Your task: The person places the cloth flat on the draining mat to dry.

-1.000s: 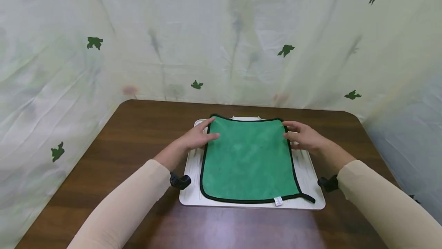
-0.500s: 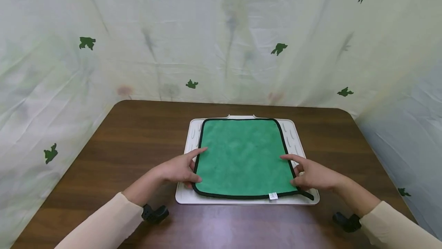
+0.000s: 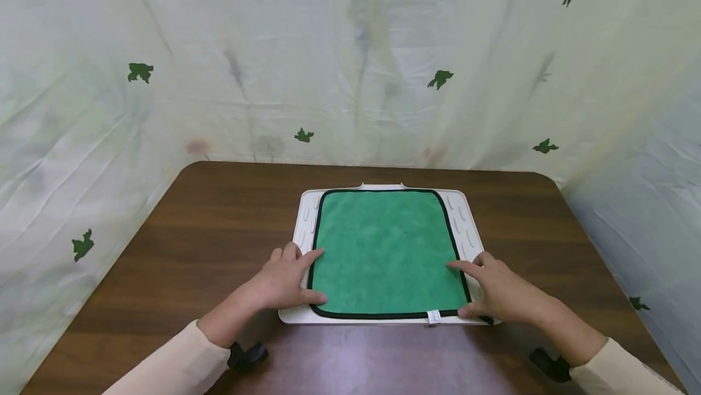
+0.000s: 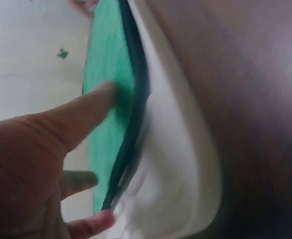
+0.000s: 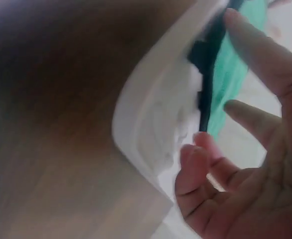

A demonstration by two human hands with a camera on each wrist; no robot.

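A green cloth [image 3: 386,249] with a black border lies flat on a white plastic board [image 3: 465,218] with ridged sides. At the cloth's near left corner, my left hand [image 3: 282,279] rests its thumb and forefinger on the green surface, its other fingers over the board's edge. My right hand [image 3: 501,288] touches the near right corner with thumb and forefinger, both fairly straight. A small white tag [image 3: 434,316] shows on the near border. Beside the right thumb, a black hanging loop [image 3: 486,320] is partly hidden. In the left wrist view the thumb presses on the cloth [image 4: 108,99].
Beneath everything is a dark brown wooden table [image 3: 235,212] with rounded far corners. A pale curtain [image 3: 246,78] with leaf prints hangs behind it and along both sides. Black wrist cameras [image 3: 247,356] sit below my hands.
Both hands have come down from the cloth's far corners to its near corners. Its far edge has settled flat on the board, and the near left corner has shifted slightly right.
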